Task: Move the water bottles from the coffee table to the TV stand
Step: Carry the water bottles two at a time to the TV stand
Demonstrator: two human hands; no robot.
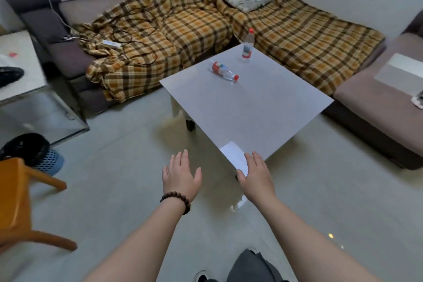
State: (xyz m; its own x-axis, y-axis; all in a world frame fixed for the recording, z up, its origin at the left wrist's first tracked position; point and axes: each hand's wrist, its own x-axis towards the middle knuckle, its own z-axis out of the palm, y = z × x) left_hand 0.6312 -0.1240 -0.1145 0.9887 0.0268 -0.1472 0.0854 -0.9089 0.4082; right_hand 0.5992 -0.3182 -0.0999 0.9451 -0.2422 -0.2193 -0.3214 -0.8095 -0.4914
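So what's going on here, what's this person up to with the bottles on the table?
Nothing is picked up yet. A person stands at the near corner of the grey square coffee table, the left hand and right hand both open and empty. Two clear plastic water bottles with red caps sit at the table's far end: the upright bottle near the far corner, and the toppled bottle lying on its side beside it.

Red-capped bottles, grey table, yellow-brown plaid blanket
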